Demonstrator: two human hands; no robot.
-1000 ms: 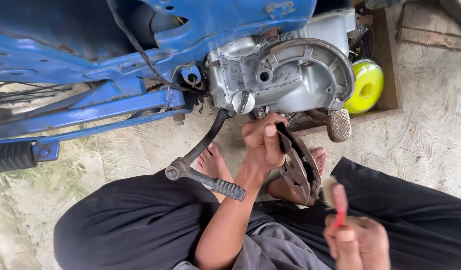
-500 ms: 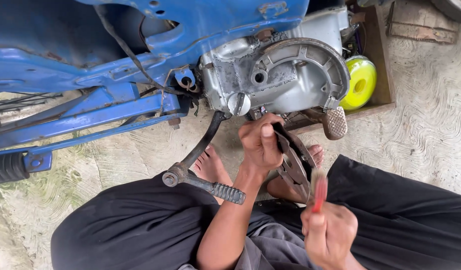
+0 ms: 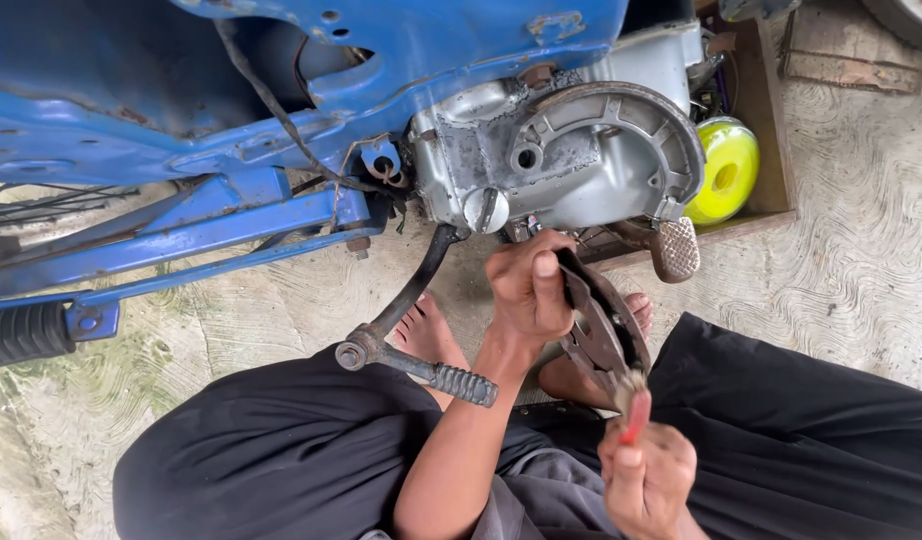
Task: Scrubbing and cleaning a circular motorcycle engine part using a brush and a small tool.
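Observation:
My left hand (image 3: 529, 290) grips the top edge of a dark, greasy round engine cover (image 3: 603, 330), holding it upright over my lap. My right hand (image 3: 646, 475) holds a small brush with a red handle (image 3: 634, 412); its bristles touch the lower edge of the cover. Just above stands the grey engine case (image 3: 571, 160) of a blue motorbike (image 3: 281, 90), with its round side left uncovered. A black kick-start lever (image 3: 406, 335) hangs down from the engine to the left of my left arm.
I sit on a concrete floor (image 3: 851, 220) in black trousers, bare feet under the engine. A foot pedal (image 3: 676, 248) juts out beside the cover. A yellow-green spool (image 3: 723, 172) sits in a wooden tray on the right. A black footpeg (image 3: 21, 335) sticks out at left.
My right hand has brought the red-handled brush left and up to the lower edge of the cover. The left hand has kept its hold on the cover.

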